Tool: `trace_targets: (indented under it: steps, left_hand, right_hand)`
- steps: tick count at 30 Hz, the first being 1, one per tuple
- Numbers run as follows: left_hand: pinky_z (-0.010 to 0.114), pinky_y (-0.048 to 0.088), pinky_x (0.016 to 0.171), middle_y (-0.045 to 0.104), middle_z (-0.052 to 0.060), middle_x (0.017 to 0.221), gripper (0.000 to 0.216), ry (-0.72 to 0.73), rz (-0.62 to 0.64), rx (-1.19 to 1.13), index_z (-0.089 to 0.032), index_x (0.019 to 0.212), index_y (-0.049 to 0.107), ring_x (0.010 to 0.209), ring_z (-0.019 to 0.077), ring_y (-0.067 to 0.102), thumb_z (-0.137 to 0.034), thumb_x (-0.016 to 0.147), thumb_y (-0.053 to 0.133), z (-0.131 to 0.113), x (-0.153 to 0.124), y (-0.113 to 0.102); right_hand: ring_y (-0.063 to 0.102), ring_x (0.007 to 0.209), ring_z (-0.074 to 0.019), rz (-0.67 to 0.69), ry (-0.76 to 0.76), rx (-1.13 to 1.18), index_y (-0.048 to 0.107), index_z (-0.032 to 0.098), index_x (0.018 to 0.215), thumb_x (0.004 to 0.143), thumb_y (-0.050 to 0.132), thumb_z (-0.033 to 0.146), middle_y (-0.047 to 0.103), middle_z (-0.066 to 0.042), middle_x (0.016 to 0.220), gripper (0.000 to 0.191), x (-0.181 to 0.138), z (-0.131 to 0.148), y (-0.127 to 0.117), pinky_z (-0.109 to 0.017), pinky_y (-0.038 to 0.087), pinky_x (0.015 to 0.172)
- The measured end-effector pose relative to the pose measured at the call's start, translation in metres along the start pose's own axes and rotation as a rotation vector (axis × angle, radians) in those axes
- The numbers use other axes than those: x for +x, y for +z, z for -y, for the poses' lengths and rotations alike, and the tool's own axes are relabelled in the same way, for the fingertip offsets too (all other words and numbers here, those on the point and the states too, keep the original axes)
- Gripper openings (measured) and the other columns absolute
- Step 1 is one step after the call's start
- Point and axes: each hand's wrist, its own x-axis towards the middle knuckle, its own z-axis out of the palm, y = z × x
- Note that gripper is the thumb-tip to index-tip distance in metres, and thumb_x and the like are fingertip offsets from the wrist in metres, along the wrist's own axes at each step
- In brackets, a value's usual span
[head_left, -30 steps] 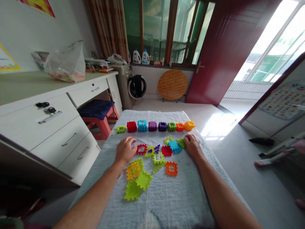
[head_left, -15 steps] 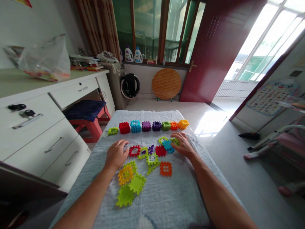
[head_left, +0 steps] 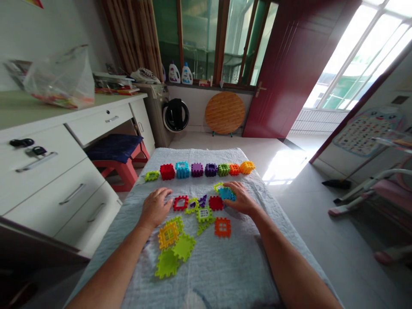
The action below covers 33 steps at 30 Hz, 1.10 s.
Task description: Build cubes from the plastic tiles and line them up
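My left hand (head_left: pixel 155 207) lies flat and open on the pale blue cloth (head_left: pixel 225 266), fingertips just left of a red frame tile (head_left: pixel 180 202). My right hand (head_left: pixel 240 199) reaches over the loose tiles, with its fingers and thumb closed around a blue tile (head_left: pixel 226 194); a green tile beneath it is hidden. Between the hands lie a red tile (head_left: pixel 216 202), a green-and-white tile (head_left: pixel 204 213) and an orange tile (head_left: pixel 222 227). Nearer me are a yellow tile (head_left: pixel 168 235) and lime tiles (head_left: pixel 184 246). A row of built cubes (head_left: pixel 197 169) lines the far edge.
White desk drawers (head_left: pixel 64 189) stand close on the left, with a red stool (head_left: pixel 122 167) under the desk. A plastic bag (head_left: pixel 61 81) sits on the desktop. Beyond the cloth are a round wooden board (head_left: pixel 224 113), a dark red door (head_left: pixel 289 68) and bare floor to the right.
My right hand has slid left from the cloth's edge onto the blue and green tiles and closed on the blue one. My left hand has stayed put. The camera turned slightly.
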Motion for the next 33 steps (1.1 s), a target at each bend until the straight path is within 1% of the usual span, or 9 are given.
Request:
trace_targets:
  steps: [8, 11, 13, 16, 17, 22, 24, 27, 33]
  left_hand:
    - [0.04, 0.044, 0.096, 0.065, 0.011, 0.109, 0.03, -0.012, 0.003, -0.045, -0.015, 0.102, 0.064, 0.103, 0.0264, 0.059, -0.029, 0.081, 0.048, 0.001, 0.0, -0.001]
    - [0.039, 0.045, 0.094, 0.066, 0.01, 0.105, 0.027, -0.015, -0.016, -0.087, -0.015, 0.099, 0.064, 0.1, 0.0254, 0.06, -0.025, 0.081, 0.046, -0.002, 0.001, -0.005]
    - [0.039, 0.045, 0.094, 0.065, 0.01, 0.103, 0.026, -0.002, -0.048, -0.105, -0.015, 0.098, 0.063, 0.099, 0.0249, 0.06, -0.023, 0.081, 0.045, -0.005, 0.001, -0.009]
    - [0.04, 0.045, 0.094, 0.065, 0.01, 0.103, 0.024, 0.03, -0.106, -0.109, -0.016, 0.097, 0.062, 0.1, 0.0252, 0.059, -0.021, 0.082, 0.044, -0.01, 0.002, -0.015]
    - [0.04, 0.045, 0.093, 0.065, 0.01, 0.103, 0.024, 0.041, -0.12, -0.11, -0.016, 0.097, 0.062, 0.1, 0.0252, 0.059, -0.021, 0.082, 0.044, -0.011, 0.002, -0.017]
    - [0.04, 0.045, 0.093, 0.064, 0.01, 0.102, 0.023, 0.071, -0.148, -0.124, -0.016, 0.098, 0.062, 0.099, 0.0247, 0.059, -0.019, 0.082, 0.045, -0.014, 0.002, -0.02]
    - [0.04, 0.045, 0.093, 0.064, 0.009, 0.102, 0.023, 0.075, -0.147, -0.127, -0.016, 0.098, 0.062, 0.099, 0.0246, 0.059, -0.02, 0.082, 0.046, -0.014, 0.002, -0.019]
    - [0.04, 0.045, 0.093, 0.065, 0.009, 0.103, 0.023, 0.076, -0.142, -0.131, -0.016, 0.099, 0.062, 0.099, 0.0249, 0.059, -0.02, 0.082, 0.047, -0.014, 0.002, -0.018]
    - [0.041, 0.046, 0.092, 0.065, 0.01, 0.102, 0.023, 0.071, -0.133, -0.144, -0.016, 0.1, 0.062, 0.098, 0.0252, 0.06, -0.022, 0.083, 0.048, -0.016, 0.002, -0.019]
  right_hand:
    - [0.05, 0.115, -0.0247, -0.085, -0.044, 0.081, 0.057, 0.021, 0.119, 0.089, 0.054, 0.034, 0.056, -0.011, 0.123, 0.033, 0.005, 0.004, -0.005, -0.042, 0.038, 0.099]
    - [0.054, 0.106, -0.0244, -0.012, 0.0, 0.008, 0.061, 0.019, 0.111, 0.086, 0.057, 0.033, 0.062, -0.009, 0.111, 0.028, 0.003, 0.001, -0.009, -0.042, 0.039, 0.096]
    - [0.053, 0.105, -0.0262, 0.079, 0.026, -0.054, 0.061, 0.02, 0.114, 0.08, 0.065, 0.039, 0.063, -0.009, 0.11, 0.04, 0.0, 0.005, -0.009, -0.043, 0.038, 0.094]
    - [0.05, 0.107, -0.0306, 0.184, 0.002, -0.144, 0.055, 0.022, 0.125, 0.063, 0.078, 0.048, 0.06, -0.01, 0.118, 0.072, -0.002, 0.014, -0.005, -0.045, 0.037, 0.092]
    - [0.05, 0.106, -0.0304, 0.196, -0.01, -0.164, 0.055, 0.022, 0.126, 0.061, 0.079, 0.046, 0.06, -0.01, 0.117, 0.073, -0.001, 0.017, -0.004, -0.045, 0.037, 0.091]
    - [0.056, 0.078, -0.0175, 0.123, 0.017, -0.086, 0.064, 0.018, 0.103, 0.078, 0.064, 0.027, 0.065, -0.005, 0.088, 0.027, 0.003, 0.021, -0.003, -0.029, 0.039, 0.073]
    - [0.054, 0.069, -0.0142, 0.095, 0.013, -0.023, 0.065, 0.018, 0.095, 0.082, 0.058, 0.022, 0.063, -0.002, 0.08, 0.016, 0.004, 0.019, -0.006, -0.026, 0.038, 0.066]
    - [0.055, 0.071, -0.0137, 0.113, -0.05, 0.043, 0.067, 0.018, 0.091, 0.086, 0.056, 0.023, 0.062, -0.003, 0.081, 0.013, 0.004, 0.017, -0.013, -0.025, 0.04, 0.068]
    - [0.058, 0.081, -0.0149, 0.206, -0.087, 0.098, 0.07, 0.022, 0.103, 0.089, 0.058, 0.033, 0.061, -0.005, 0.094, 0.021, 0.001, 0.023, -0.018, -0.028, 0.044, 0.078]
